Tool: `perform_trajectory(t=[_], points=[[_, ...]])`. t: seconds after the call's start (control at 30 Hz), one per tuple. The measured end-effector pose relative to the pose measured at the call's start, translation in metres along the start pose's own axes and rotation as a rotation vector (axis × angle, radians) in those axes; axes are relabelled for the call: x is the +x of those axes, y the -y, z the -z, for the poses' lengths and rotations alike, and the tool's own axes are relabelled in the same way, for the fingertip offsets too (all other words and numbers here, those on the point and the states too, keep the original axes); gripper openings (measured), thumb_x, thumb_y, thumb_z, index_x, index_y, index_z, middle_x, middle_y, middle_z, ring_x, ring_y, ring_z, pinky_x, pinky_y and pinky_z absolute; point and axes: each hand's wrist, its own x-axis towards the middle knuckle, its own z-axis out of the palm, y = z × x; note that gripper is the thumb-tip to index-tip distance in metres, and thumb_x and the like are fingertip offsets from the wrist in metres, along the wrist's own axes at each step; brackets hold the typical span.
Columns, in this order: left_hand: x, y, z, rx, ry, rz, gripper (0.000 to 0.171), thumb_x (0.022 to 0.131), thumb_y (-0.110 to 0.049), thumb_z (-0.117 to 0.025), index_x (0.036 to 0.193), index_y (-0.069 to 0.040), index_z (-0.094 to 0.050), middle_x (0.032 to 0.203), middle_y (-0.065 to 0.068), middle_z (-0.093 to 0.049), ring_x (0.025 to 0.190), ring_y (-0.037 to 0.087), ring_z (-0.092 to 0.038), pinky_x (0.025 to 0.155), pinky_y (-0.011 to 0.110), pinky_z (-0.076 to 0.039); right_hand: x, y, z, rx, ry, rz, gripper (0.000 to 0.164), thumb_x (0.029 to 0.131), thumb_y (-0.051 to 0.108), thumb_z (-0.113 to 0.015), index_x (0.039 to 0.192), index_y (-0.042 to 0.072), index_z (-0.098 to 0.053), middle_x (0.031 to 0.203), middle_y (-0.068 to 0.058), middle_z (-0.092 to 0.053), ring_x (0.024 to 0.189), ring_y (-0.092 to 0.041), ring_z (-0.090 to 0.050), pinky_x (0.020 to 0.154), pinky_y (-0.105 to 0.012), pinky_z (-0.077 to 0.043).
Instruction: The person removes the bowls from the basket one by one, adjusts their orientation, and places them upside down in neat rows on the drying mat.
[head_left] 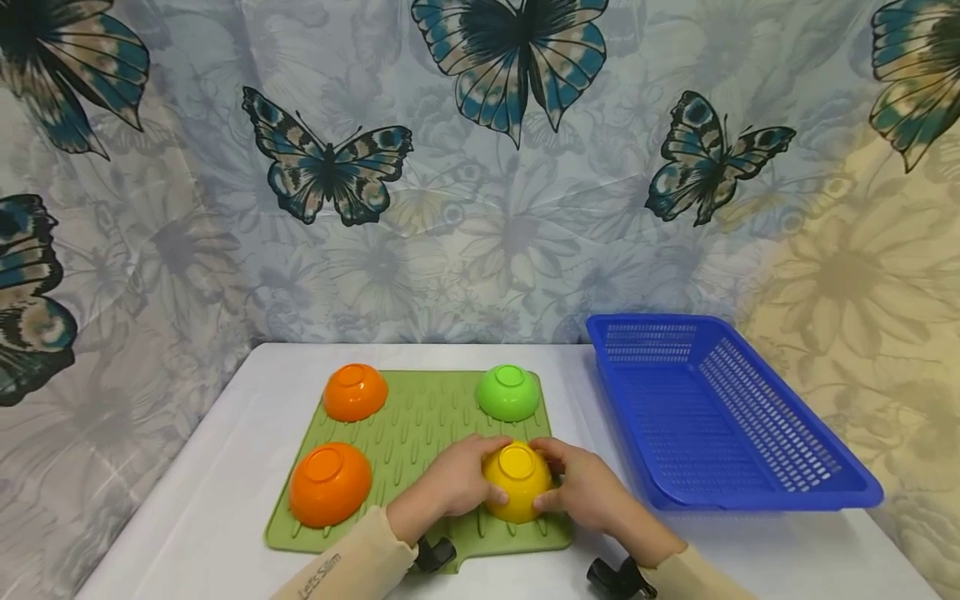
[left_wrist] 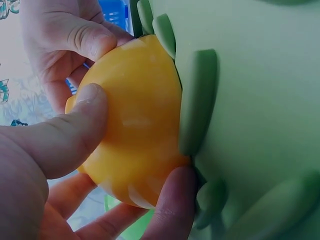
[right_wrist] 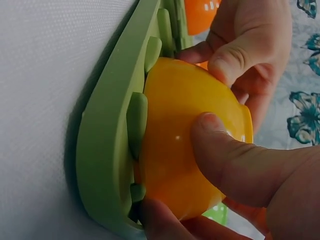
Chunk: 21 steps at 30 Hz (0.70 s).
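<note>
A yellow bowl (head_left: 517, 483) sits upside down on the front right part of a green ridged drying mat (head_left: 420, 467). My left hand (head_left: 465, 475) grips its left side, thumb (left_wrist: 82, 122) on the bowl's outer wall and fingers curled round toward the rim. From the opposite side my right hand (head_left: 588, 492) grips the same bowl, its thumb (right_wrist: 215, 140) pressed to the wall. In both wrist views the bowl's rim lies right against the mat's ridges. Behind it stands an upturned green bowl (head_left: 508, 393).
Two upturned orange bowls, one at the back (head_left: 356, 392) and one at the front (head_left: 330, 485), sit on the mat's left side. A large blue perforated basket (head_left: 637, 442) stands to the right on the white table (head_left: 202, 467). Behind hangs a butterfly-print cloth (head_left: 517, 250).
</note>
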Motion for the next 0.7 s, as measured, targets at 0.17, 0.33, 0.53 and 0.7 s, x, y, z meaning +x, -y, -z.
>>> perform_trajectory(t=[0.17,0.33,0.53,0.7], points=[[0.005,0.002,0.0,-0.023,0.008,0.001,0.075,0.075,-0.023,-0.089,0.143,-0.021,-0.057,0.13,0.006,-0.059,0.115,0.026,-0.056,0.098,0.052,-0.044,0.0,0.002,0.002,0.008,-0.002,-0.005,0.074,0.067,0.014,-0.091,0.134,0.013,-0.06,0.121,-0.01,-0.067,0.112,-0.033,-0.062,0.098,-0.058,-0.043],[0.005,0.004,0.001,-0.015,0.012,0.012,0.074,0.075,-0.021,-0.088,0.143,-0.021,-0.057,0.133,0.007,-0.058,0.117,0.027,-0.055,0.099,0.052,-0.043,0.001,0.004,0.0,0.026,-0.004,-0.018,0.073,0.068,0.011,-0.091,0.134,0.013,-0.06,0.122,-0.011,-0.067,0.112,-0.033,-0.062,0.098,-0.058,-0.043],[0.001,-0.007,0.001,0.137,-0.004,-0.021,0.074,0.084,-0.029,-0.082,0.149,-0.015,-0.049,0.137,0.011,-0.056,0.122,0.03,-0.054,0.101,0.05,-0.043,-0.003,0.019,0.003,-0.065,-0.04,-0.015,0.074,0.074,0.011,-0.087,0.141,0.008,-0.055,0.125,-0.016,-0.063,0.111,-0.035,-0.06,0.092,-0.057,-0.047],[-0.017,-0.016,0.013,0.31,-0.08,0.002,0.082,0.089,-0.044,-0.074,0.156,-0.015,-0.037,0.15,0.021,-0.041,0.133,0.046,-0.04,0.1,0.059,-0.042,-0.013,0.046,0.009,-0.25,-0.153,0.062,0.079,0.086,0.036,-0.079,0.15,0.006,-0.044,0.145,-0.026,-0.045,0.127,-0.046,-0.047,0.099,-0.063,-0.04]])
